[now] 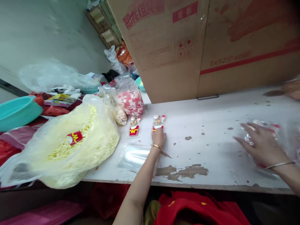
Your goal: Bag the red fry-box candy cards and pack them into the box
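Observation:
My left hand (159, 138), with a gold bangle at the wrist, is closed at the lower end of a small set of toy pieces (159, 118). Its fingertips cover most of a little red fries carton (155, 127). Just left lies a similar set, with a red carton (133, 131) marked in yellow and tiny toy foods (135, 120) above it. Under my left forearm is a stack of clear plastic bags (133, 157). Far right, my right hand (263, 145), slightly blurred, has its fingers spread over clear packets (275, 128) with red and white pieces.
A big bag of pale yellow fry-like pieces (103, 140) stands on the left, one red carton (75, 137) on top. Behind are a bag of pink-and-white pieces (131, 101) and a smaller bag (120, 115). A large cardboard box (168, 72) walls off the table's (211, 125) back.

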### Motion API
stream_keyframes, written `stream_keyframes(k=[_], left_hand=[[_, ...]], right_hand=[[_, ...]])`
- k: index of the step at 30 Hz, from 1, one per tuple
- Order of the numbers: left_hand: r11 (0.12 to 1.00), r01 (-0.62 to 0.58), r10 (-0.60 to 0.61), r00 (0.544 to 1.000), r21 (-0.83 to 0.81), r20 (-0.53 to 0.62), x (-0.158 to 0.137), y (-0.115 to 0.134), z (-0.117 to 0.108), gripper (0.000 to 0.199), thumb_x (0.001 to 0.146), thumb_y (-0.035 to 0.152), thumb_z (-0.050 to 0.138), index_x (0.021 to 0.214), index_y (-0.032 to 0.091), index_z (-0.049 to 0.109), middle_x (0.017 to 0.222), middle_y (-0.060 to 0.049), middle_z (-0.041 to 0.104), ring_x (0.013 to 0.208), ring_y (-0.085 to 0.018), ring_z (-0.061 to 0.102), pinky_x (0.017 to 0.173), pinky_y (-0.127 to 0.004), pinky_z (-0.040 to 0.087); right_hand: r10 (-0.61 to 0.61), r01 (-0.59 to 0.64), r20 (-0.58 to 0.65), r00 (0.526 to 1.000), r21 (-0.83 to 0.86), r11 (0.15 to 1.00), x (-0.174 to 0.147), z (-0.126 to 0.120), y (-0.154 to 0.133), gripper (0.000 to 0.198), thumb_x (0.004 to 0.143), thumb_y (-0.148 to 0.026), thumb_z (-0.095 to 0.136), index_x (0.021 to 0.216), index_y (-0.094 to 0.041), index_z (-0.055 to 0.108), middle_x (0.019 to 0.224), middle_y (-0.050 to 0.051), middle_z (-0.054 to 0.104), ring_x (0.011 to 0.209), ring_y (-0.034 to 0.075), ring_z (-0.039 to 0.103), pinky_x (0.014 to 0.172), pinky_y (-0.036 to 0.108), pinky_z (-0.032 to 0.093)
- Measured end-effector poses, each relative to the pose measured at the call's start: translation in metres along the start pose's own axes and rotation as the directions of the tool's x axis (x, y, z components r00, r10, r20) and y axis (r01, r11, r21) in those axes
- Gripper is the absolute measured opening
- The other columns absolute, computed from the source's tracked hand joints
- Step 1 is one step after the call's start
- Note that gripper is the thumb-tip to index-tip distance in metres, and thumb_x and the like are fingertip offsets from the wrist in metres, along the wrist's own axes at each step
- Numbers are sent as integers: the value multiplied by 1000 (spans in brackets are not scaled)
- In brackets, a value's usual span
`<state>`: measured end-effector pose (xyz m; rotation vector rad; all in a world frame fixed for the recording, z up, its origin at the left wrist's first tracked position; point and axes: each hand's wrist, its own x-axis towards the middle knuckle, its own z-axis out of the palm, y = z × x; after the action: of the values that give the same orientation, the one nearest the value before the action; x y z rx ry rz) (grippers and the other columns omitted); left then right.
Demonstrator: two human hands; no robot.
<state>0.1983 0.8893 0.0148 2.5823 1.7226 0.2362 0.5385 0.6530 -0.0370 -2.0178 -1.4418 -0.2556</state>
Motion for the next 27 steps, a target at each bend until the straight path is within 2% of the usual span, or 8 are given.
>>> stream_keyframes(k=[3,6,9,11,15,19,24,27], left_hand=[[948,-283,298,950,-146,92,-58,38,15,22,80,27,53,100,17,55,94,-9,62,88,-23,57,77,-34,41],[825,-494,535,839,-274,99,-115,62,18,35,81,27,53,114,19,50,103,-9,61,97,-23,55,84,-37,39],[763,-555,611,786,-331,90,-142,59,2,36,82,37,56,113,20,50,108,-8,59,103,-23,52,90,-39,35],[791,-515,562,825,-331,59,-141,39,-16,29,86,41,52,107,20,54,106,-8,60,101,-22,52,91,-39,33],[922,-280,293,956,-267,9,-127,-26,-41,23,91,39,44,94,21,58,98,-5,59,96,-19,52,84,-35,34],[973,-163,175,983,-165,57,-127,-74,-29,18,86,36,54,93,20,56,96,-4,57,93,-20,51,78,-33,35],[960,-161,174,984,-228,38,-128,-78,-10,13,88,24,46,81,17,54,84,-3,56,83,-17,51,75,-30,37],[907,-178,217,974,-381,62,-124,-65,-11,17,89,27,46,79,17,54,81,-2,55,79,-15,51,72,-27,37]], right_hand=[[-302,281,186,935,131,951,2,10,-66,75,84,-58,47,144,-18,29,144,17,34,134,34,26,106,51,27],[-537,485,328,777,232,843,0,28,-113,92,75,-56,60,148,-21,16,152,10,20,139,33,14,109,53,20],[-665,603,396,633,287,744,1,50,-137,104,65,-58,68,148,-19,17,153,13,11,139,34,8,111,55,10],[-692,631,426,582,301,715,3,63,-142,112,58,-65,69,147,-17,21,153,17,9,139,36,8,110,56,7],[-685,607,462,563,331,722,10,74,-144,116,52,-78,63,145,-18,27,146,21,29,133,39,23,108,57,9],[-677,573,463,572,365,734,12,72,-147,102,60,-77,58,142,-20,34,125,17,50,117,36,42,102,54,23],[-641,536,434,633,353,767,4,64,-164,90,67,-68,58,140,-19,38,120,17,51,108,33,44,92,47,32],[-654,540,419,630,370,756,-1,49,-181,91,66,-66,59,141,-19,36,122,16,49,106,33,44,92,46,30]])
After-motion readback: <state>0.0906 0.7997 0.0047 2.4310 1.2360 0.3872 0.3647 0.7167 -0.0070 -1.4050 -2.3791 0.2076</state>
